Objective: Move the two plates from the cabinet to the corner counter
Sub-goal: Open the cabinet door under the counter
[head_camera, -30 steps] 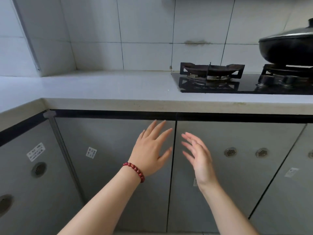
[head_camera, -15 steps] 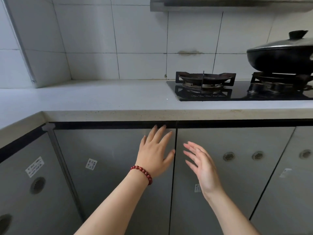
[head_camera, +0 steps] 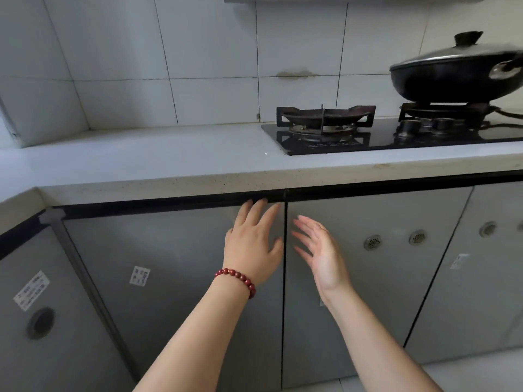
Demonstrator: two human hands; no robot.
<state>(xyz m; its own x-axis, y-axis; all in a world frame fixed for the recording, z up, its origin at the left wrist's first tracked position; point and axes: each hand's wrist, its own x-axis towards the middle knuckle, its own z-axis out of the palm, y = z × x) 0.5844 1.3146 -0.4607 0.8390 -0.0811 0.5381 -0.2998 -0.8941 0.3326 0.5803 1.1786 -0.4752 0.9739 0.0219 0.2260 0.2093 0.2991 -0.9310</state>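
Before flat grey cabinet doors (head_camera: pixel 175 250), left hand (head_camera: pixel 252 250) perhaps touching, right hand (head_camera: pixel 322 253) splayed

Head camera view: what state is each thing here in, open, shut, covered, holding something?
Grey cabinet doors: shut.
Black wok: lidded, on the right burner.
Left burner: bare, no flame seen.
Left hand: open, empty, fingertips at door's top edge.
Right hand: open, empty.

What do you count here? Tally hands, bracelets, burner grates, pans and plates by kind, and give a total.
Hands: 2, left hand and right hand
Bracelet: 1
Burner grates: 2, left grate and right grate
Lidded pan: 1
Plates: 0 in view
Total: 6
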